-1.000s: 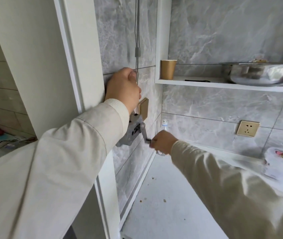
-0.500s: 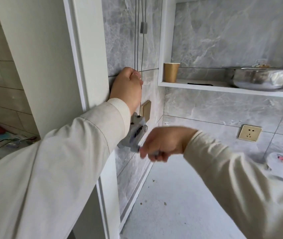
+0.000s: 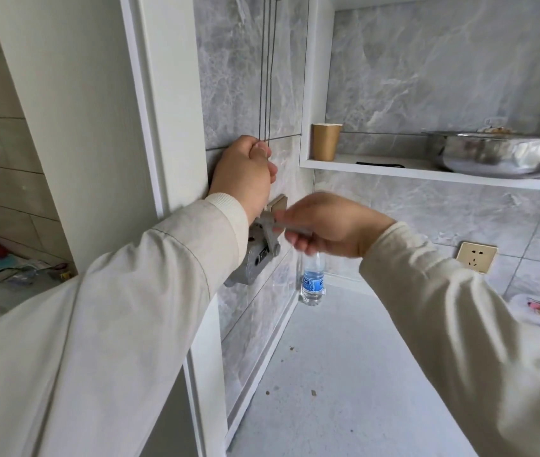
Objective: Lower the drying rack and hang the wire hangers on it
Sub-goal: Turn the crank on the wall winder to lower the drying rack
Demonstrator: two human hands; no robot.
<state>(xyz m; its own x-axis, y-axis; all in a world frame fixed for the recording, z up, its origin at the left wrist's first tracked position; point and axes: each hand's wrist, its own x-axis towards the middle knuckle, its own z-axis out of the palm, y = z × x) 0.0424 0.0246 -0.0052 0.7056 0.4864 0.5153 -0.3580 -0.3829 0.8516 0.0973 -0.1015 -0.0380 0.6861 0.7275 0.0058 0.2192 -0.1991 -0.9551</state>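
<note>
Cranking the wall-mounted winch (image 3: 258, 255), grey metal, stiff and fixed to the tiled wall (image 3: 235, 77). Right hand (image 3: 331, 227) closed round the crank handle (image 3: 286, 225), blurred, probably mid-turn. Left hand (image 3: 243, 174) fisted around the thin cords (image 3: 267, 77) just above the winch; taut, slick wire, best pinched firmly, not let slide through skin. Drying rack and wire hangers out of view, presumably overhead. Tight room for the crank's sweep: beige wall plate (image 3: 278, 203) just behind, shelf edge (image 3: 426, 174) with paper cup (image 3: 325, 141) and steel bowl (image 3: 499, 153) to the right, water bottle (image 3: 312, 282) standing below in the corner.
</note>
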